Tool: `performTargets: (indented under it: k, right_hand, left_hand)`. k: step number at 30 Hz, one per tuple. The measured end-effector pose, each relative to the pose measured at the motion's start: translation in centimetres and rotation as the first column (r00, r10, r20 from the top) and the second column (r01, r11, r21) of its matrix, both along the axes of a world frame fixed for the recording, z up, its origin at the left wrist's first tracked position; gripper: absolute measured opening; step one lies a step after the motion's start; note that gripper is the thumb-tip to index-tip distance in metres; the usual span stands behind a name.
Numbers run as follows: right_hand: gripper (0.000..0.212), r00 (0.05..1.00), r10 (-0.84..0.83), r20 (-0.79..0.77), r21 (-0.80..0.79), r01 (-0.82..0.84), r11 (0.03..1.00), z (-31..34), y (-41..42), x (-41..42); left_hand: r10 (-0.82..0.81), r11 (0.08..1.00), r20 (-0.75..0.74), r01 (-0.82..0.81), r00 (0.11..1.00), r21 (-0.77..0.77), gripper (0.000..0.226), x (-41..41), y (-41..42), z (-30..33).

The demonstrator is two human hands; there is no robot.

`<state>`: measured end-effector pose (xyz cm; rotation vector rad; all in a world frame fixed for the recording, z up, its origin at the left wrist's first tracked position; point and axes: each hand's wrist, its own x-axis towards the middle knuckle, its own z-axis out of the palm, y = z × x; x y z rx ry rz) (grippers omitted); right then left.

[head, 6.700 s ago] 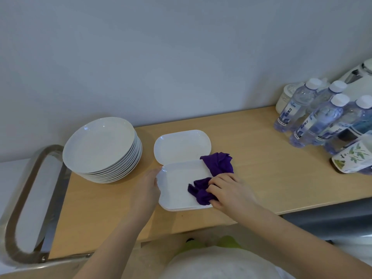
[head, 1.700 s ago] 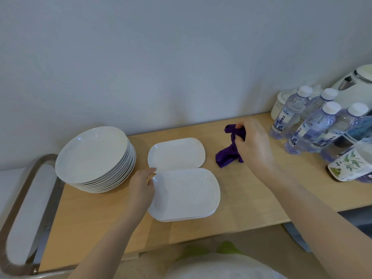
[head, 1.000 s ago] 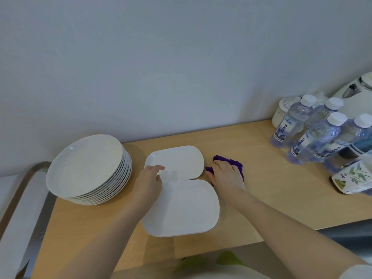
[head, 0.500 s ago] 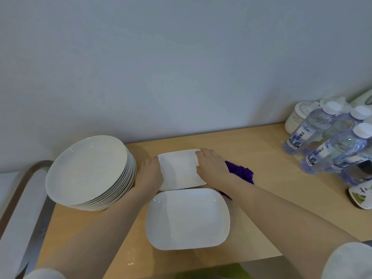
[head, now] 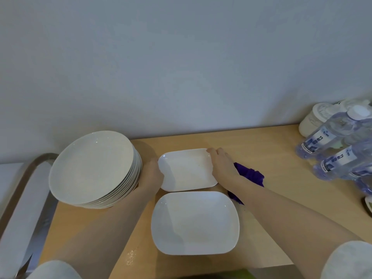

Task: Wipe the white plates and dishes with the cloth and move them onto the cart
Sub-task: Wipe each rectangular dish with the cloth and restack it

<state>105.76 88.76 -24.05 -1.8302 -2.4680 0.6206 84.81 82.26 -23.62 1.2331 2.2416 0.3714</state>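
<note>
A small white rectangular dish [head: 186, 170] sits on the wooden counter [head: 271, 158] with a hand at each short end. My left hand [head: 152, 174] grips its left edge and my right hand [head: 222, 165] grips its right edge. A larger white rectangular dish [head: 195, 222] lies just in front of it. The purple cloth [head: 249, 176] lies crumpled on the counter to the right, partly under my right forearm. A stack of several round white plates [head: 92, 168] stands at the left.
Several water bottles [head: 330, 146] and a white jar [head: 316, 121] crowd the right end of the counter. A metal-railed cart [head: 24, 196] sits at the far left, below the counter's end. The wall runs close behind.
My right hand set the purple cloth down on the counter and left it. Both hands then moved to the small dish and now hold its two ends.
</note>
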Motion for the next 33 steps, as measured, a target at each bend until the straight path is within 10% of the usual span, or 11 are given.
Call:
performTargets:
  k: [15,33]
  right_hand:
    - [0.064,0.998,-0.043,-0.039,0.276,0.052,0.96,3.1,-0.2,0.4]
    - [0.054,0.974,-0.104,-0.201,0.205,0.146,0.968,7.5,-7.0,2.6]
  left_hand:
    - [0.056,0.954,0.16,-0.1,0.985,0.281,0.04,0.4,0.7,1.8]
    - [-0.059,0.923,0.118,0.009,0.991,0.384,0.021,1.7,-5.8,6.7]
